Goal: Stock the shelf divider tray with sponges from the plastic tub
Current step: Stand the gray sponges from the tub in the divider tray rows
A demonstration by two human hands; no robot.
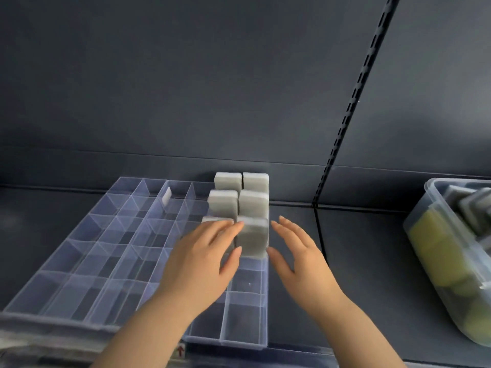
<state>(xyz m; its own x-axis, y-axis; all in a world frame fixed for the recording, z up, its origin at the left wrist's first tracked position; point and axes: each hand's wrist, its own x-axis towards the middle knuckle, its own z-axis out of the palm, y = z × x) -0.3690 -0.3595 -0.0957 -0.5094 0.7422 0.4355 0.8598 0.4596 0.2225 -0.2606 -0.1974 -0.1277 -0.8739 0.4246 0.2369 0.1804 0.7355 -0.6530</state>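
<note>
A clear divider tray point(79, 251) lies on the dark shelf, split into many small cells. Several grey-white sponges point(252, 200) stand upright in its two rightmost columns, at the back. My left hand point(202, 258) rests with spread fingers over the nearest sponge of the inner column, which it mostly hides. My right hand point(297, 256) hovers open just right of the nearest sponge point(253, 236) in the outer column, fingers apart and holding nothing. At the far right sits the clear plastic tub point(435, 216) with yellow and grey sponges point(435, 245) inside.
A small white piece point(167, 195) stands in a back cell of the tray. A slotted upright point(353, 102) runs up the dark back panel. Bare shelf lies between the tray and the tub. Clear plastic edges show at the bottom left.
</note>
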